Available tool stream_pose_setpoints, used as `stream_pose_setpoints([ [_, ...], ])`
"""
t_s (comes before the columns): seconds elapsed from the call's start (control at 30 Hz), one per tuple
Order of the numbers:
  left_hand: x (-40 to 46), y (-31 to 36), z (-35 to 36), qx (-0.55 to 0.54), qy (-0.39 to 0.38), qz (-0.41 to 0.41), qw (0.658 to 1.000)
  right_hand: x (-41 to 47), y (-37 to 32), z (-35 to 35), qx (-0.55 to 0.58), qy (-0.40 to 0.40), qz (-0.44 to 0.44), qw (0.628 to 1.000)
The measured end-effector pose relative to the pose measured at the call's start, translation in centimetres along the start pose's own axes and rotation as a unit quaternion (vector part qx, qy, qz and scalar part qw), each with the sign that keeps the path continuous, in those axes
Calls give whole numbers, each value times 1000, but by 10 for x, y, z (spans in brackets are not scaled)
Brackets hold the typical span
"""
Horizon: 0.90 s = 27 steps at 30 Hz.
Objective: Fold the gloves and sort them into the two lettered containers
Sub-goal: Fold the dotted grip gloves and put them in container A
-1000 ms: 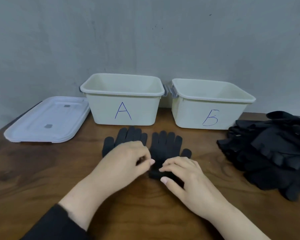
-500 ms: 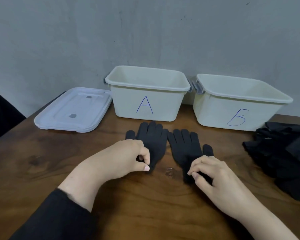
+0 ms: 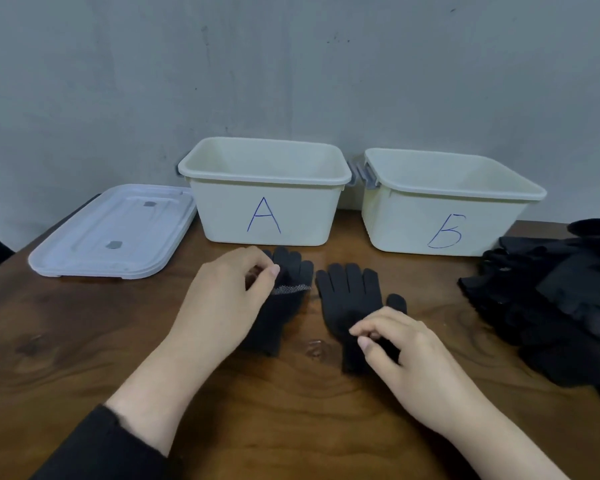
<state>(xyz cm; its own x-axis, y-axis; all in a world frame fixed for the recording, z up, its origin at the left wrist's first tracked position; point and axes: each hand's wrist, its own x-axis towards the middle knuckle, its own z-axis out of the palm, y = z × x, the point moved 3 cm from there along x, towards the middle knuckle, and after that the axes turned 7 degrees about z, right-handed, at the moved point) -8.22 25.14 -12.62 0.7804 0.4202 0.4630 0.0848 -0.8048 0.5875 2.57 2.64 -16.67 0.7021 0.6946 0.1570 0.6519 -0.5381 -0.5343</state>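
Note:
Two black knit gloves lie side by side on the wooden table, fingers pointing away from me. My left hand [image 3: 229,299] pinches the cuff of the left glove [image 3: 284,317] and has doubled it forward over the glove's fingers, showing a grey cuff edge. My right hand [image 3: 402,355] pinches the cuff end of the right glove [image 3: 350,299], which still lies flat. Behind them stand two cream containers, A [image 3: 222,174] on the left and B [image 3: 413,216] on the right; no gloves show inside them.
A heap of black gloves [image 3: 551,299] fills the table's right side. A white lid [image 3: 115,233] lies flat at the back left beside container A. A grey wall rises directly behind the containers.
My left hand has carried the left glove's cuff forward, folding it over the fingers. My right hand stays pinching the right glove's cuff. The view has shifted slightly.

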Motion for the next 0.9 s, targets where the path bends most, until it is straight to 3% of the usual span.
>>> stream_pose_setpoints([
  [0.1,1,17,14,-57,73,-16,996,0,-6,-11,122,85,38,988],
  [0.17,0,35,29,-101,80,-10,992,3,-11,-14,236,92,70,965],
  [0.3,-10,60,64,-235,-11,-7,972,6,-23,-6,428,30,94,898],
  [0.37,-17,59,73,-330,-75,-14,941,6,-23,-4,476,19,132,869],
  [0.43,-21,52,70,-383,-89,-18,919,8,-21,-8,493,31,171,852],
  [0.5,-19,44,59,-364,-35,-10,931,15,-18,-20,472,60,187,860],
  [0.6,-14,33,45,-243,42,-13,969,28,-21,-58,386,101,164,902],
  [0.73,-9,21,43,-95,30,-6,995,52,-41,-114,289,69,111,948],
  [0.83,-8,19,42,-75,29,-4,997,77,-54,-139,173,19,110,978],
  [0.9,-9,21,41,-69,26,-2,997,94,-57,-148,134,32,117,984],
])
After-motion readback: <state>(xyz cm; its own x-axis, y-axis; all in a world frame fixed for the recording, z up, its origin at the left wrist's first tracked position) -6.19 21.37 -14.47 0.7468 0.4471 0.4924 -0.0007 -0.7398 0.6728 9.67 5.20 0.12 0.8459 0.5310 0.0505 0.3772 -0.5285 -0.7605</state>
